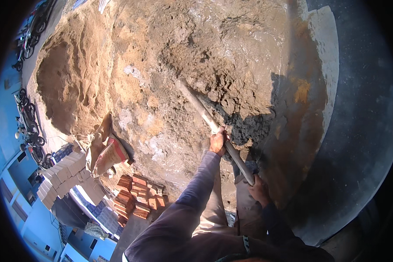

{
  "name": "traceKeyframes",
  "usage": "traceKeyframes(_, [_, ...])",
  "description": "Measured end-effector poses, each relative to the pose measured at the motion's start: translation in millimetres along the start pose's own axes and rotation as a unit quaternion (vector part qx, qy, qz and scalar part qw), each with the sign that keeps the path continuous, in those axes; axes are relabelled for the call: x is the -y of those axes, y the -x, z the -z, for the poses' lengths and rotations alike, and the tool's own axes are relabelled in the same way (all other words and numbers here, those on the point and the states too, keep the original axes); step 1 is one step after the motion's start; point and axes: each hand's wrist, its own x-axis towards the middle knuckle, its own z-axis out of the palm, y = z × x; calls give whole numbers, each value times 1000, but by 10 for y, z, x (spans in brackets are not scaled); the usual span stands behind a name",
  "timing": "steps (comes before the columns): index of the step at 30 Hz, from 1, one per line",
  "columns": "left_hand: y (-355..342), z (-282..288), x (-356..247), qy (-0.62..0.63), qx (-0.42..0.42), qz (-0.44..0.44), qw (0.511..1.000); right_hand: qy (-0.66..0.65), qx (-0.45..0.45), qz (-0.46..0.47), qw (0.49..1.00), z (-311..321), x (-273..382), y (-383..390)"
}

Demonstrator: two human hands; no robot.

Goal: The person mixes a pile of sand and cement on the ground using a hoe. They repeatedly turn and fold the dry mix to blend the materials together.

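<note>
A long wooden tool handle (pixel 204 113) slants from near my body up and left to the wet mortar mix (pixel 240 87). Its far end meets the mud, and I cannot make out a blade there. Midway along the shaft my left hand (pixel 217 142) is wrapped round it. My right hand (pixel 259 190) closes round its near end, close to my legs. Dark, wet, lumpy mix lies right of the shaft; paler, sandy mix spreads on its left.
A large sand heap (pixel 74 78) rises at the left. Below it lie paper sacks (pixel 110 155), loose red bricks (pixel 137 196) and stacked pale blocks (pixel 63 174). Motorcycles (pixel 28 118) are parked at the far left. Dark, smooth ground (pixel 358 109) borders the mix on the right.
</note>
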Motion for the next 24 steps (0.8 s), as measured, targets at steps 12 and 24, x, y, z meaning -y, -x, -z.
traceKeyframes(12, [276,-1181,-2293,-133,47,-340,930,-191,2,-8,981,450,1504,-1553])
traceKeyframes(24, [834,-66,1020,-84,104,104,986,-79,24,-113,990,221,-24,1650])
